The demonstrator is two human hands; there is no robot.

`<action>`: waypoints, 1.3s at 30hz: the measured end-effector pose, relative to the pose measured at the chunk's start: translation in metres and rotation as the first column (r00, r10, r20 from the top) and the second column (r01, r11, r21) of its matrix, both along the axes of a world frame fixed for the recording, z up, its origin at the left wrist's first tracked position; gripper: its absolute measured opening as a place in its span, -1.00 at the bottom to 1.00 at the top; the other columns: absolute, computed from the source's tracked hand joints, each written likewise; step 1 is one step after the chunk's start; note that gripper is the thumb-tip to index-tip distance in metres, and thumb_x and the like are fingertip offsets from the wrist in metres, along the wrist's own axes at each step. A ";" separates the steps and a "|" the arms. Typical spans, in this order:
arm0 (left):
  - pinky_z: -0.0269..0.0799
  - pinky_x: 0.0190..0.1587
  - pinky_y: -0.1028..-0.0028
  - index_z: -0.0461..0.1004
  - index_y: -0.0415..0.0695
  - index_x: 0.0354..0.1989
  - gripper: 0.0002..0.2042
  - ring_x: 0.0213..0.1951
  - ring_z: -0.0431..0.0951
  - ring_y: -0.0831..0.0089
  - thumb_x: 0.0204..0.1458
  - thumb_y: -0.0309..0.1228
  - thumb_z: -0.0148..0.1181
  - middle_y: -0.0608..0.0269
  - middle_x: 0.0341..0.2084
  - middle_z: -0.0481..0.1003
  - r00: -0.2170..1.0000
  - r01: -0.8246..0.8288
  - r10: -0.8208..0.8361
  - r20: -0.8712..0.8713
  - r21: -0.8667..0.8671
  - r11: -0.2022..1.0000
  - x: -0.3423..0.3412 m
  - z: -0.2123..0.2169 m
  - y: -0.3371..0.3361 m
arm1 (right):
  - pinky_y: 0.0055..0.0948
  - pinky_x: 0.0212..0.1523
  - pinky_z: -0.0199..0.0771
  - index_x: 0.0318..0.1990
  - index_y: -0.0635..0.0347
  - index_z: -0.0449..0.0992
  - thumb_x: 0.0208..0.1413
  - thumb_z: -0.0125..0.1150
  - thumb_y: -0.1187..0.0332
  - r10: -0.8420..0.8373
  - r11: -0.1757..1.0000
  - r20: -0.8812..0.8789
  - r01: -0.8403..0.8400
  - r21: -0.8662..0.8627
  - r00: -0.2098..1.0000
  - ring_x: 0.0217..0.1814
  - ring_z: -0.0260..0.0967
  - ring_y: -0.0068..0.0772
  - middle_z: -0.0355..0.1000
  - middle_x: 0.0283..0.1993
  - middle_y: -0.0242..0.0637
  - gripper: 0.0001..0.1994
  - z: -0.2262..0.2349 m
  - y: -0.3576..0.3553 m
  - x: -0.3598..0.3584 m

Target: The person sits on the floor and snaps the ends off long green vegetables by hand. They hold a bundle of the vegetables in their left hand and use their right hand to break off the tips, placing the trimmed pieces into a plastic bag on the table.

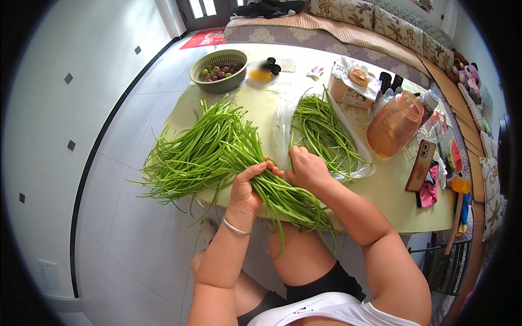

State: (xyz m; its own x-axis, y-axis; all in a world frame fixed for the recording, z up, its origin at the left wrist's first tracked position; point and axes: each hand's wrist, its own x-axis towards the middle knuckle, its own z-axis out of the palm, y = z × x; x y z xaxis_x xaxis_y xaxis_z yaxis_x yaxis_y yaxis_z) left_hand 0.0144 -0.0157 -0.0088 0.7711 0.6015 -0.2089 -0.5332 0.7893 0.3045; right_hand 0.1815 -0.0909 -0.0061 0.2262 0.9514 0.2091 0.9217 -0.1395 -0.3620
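Note:
My left hand (250, 185), with a bangle at its wrist, is closed around a thick bunch of long, thin green stems (288, 198). The cut ends of this bunch hang past the table's near edge, above my lap. A large loose pile of the same stems (190, 144) lies to the left on the table. My right hand (308, 169) is closed in a pinch just right of the bunch, with a thin stem showing at its fingertips. Beyond it, more stems (323, 125) lie curled in an open clear plastic bag (283, 127).
Farther back on the table (261, 106) are a colander (217, 87) of grapes and a box (350, 92) with a round pastry on top. At right stand an orange-pink jug (396, 125), a clear bottle (429, 100) and a phone (420, 163). A long sofa (326, 35) runs behind.

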 end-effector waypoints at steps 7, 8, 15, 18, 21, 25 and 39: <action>0.49 0.00 0.10 0.42 -0.25 -0.20 -0.80 -0.31 0.57 0.22 -0.03 -0.61 0.18 0.11 -0.40 0.54 1.000 0.009 -0.009 0.014 -0.007 1.000 0.002 0.001 -0.002 | -0.30 -0.28 0.45 0.19 0.40 0.17 -0.21 0.32 0.45 -0.101 0.990 -0.555 0.136 0.023 0.826 -0.30 0.42 -0.14 0.41 -0.34 -0.06 -0.28 0.005 0.003 0.017; 0.49 0.01 0.10 0.42 -0.25 -0.19 -0.80 -0.31 0.57 0.22 -0.03 -0.61 0.18 0.11 -0.40 0.54 1.000 0.014 -0.014 0.022 -0.008 1.000 0.003 0.000 -0.002 | -0.33 -0.29 0.44 0.23 0.42 0.15 -0.22 0.33 0.47 -0.090 0.986 -0.646 0.160 0.050 0.758 -0.31 0.41 -0.20 0.39 -0.37 -0.09 -0.23 0.004 0.003 0.020; 0.48 0.01 0.10 0.43 -0.25 -0.19 -0.79 -0.30 0.56 0.24 -0.03 -0.61 0.19 0.12 -0.40 0.53 0.999 0.012 -0.012 0.047 0.006 1.000 0.005 0.001 -0.002 | -0.61 -0.49 0.17 0.09 0.31 0.34 -0.10 0.34 0.40 -0.036 0.973 -0.977 0.230 0.014 0.211 -0.45 0.23 -0.69 0.39 -0.35 -0.46 -0.46 0.011 0.001 0.038; 0.48 0.00 0.11 0.43 -0.25 -0.20 -0.79 -0.30 0.56 0.24 -0.04 -0.61 0.20 0.12 -0.39 0.53 0.999 0.006 -0.007 0.043 0.012 1.000 0.006 0.002 -0.003 | -0.65 -0.52 0.08 -0.06 0.17 0.43 -0.04 0.27 0.42 0.030 0.944 -0.990 0.321 0.074 0.141 -0.48 0.18 -0.74 0.40 -0.36 -0.53 -0.67 0.016 0.000 0.037; 0.48 0.00 0.11 0.43 -0.25 -0.19 -0.77 -0.31 0.55 0.24 -0.05 -0.61 0.21 0.12 -0.40 0.53 0.999 0.005 -0.006 0.049 0.020 1.000 0.007 0.001 -0.003 | -0.61 -0.47 0.18 -0.12 0.16 0.47 0.01 0.23 0.46 0.083 0.895 -0.986 0.424 0.137 0.143 -0.43 0.24 -0.71 0.42 -0.34 -0.51 -0.76 0.017 -0.001 0.038; 0.49 -0.02 0.12 0.42 -0.27 -0.14 -0.73 -0.30 0.56 0.23 -0.06 -0.61 0.21 0.12 -0.39 0.53 0.999 -0.009 0.008 0.041 0.031 0.999 0.005 0.001 -0.002 | -0.60 -0.20 0.33 -0.10 0.22 0.47 0.13 0.17 0.48 0.314 0.765 -0.922 0.515 0.387 0.226 -0.30 0.34 -0.64 0.43 -0.32 -0.47 -0.81 0.017 0.004 0.029; 0.51 -0.05 0.42 0.51 -0.27 -0.14 -0.74 -0.19 0.57 0.35 -0.06 -0.68 0.20 0.14 -0.24 0.56 0.997 -0.051 0.058 -0.049 0.135 0.989 0.011 0.009 -0.009 | -0.44 -0.46 0.34 -0.10 0.29 0.49 0.03 0.28 0.47 0.391 0.823 -0.265 -0.207 0.529 0.881 -0.45 0.35 -0.31 0.35 -0.38 -0.22 -0.74 0.030 -0.009 -0.006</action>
